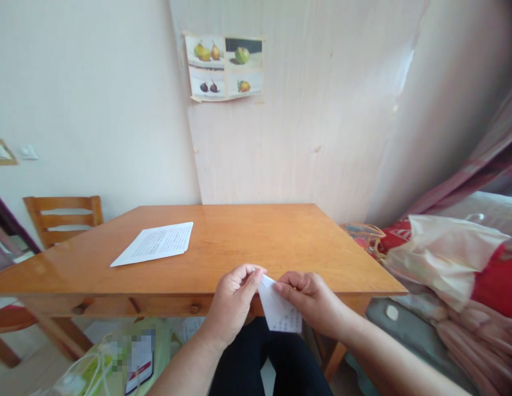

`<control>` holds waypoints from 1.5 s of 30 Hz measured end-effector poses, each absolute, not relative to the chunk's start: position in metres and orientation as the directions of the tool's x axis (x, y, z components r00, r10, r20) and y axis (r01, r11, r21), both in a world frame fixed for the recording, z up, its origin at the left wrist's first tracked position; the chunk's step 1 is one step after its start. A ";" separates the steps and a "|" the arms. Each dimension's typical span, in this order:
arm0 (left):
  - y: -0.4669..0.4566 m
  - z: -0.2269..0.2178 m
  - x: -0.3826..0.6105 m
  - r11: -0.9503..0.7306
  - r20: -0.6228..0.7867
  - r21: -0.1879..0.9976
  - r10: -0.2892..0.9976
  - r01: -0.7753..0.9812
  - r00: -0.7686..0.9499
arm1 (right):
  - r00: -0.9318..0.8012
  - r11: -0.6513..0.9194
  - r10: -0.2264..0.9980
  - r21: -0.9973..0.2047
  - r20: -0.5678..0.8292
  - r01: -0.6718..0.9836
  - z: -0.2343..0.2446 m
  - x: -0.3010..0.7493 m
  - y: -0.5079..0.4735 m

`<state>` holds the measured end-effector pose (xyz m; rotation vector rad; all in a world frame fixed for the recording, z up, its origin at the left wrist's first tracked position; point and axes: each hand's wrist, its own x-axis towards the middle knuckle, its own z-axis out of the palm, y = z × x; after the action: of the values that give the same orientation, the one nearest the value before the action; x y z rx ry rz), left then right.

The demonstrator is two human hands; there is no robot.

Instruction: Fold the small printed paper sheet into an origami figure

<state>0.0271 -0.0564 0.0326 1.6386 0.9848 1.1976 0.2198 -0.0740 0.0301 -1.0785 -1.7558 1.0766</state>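
Note:
Between my two hands is a small folded piece of paper, white with printed characters on its lower part. It tapers to a narrow tip at the top and hangs over my lap, just in front of the table's near edge. My left hand pinches that tip between thumb and fingers. On the right side of the paper, my right hand grips the edge with its thumb on the near face; the other fingers are partly hidden behind. Farther left, a printed sheet stack lies flat on the wooden table.
A wooden chair stands beyond the table's left end. Bags and cloth are piled to the right. Below the table at left are cables and a phone-like object. Fruit pictures hang on the wall.

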 end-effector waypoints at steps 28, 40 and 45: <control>-0.044 0.003 0.023 -0.244 0.236 0.950 0.970 -0.194 -0.061 | -0.235 0.028 0.969 -0.977 0.078 -0.210 -0.003 0.205 -0.098; -0.042 -0.012 0.032 -0.181 0.152 0.905 0.983 -0.385 -0.104 | -0.070 -0.018 0.998 -0.954 0.003 -0.300 -0.021 0.189 -0.092; -0.039 -0.013 0.029 -0.194 0.177 0.946 0.980 -0.259 -0.088 | -0.139 -0.024 0.990 -0.953 0.019 -0.302 -0.017 0.198 -0.091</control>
<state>0.0292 -0.0388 -0.0134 1.1058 0.9556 1.5086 0.1977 -0.0912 -0.0173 -0.9105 -1.0742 1.4425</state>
